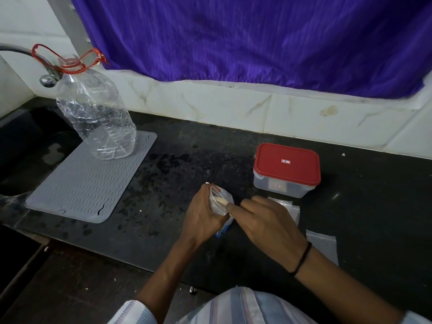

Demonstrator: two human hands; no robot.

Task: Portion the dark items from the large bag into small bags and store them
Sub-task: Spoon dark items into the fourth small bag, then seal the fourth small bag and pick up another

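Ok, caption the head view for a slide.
Both hands hold a small clear bag beside a red-lidded container.

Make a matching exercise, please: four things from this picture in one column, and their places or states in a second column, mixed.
Things:
1. plastic bottle
2. red-lidded container
3. small clear bag
4. purple curtain

Places or states:
A. hangs above the white tiles
B. held between both hands
C. stands on the grey mat
D. closed, on the dark counter

Pairs: 1-C, 2-D, 3-B, 4-A
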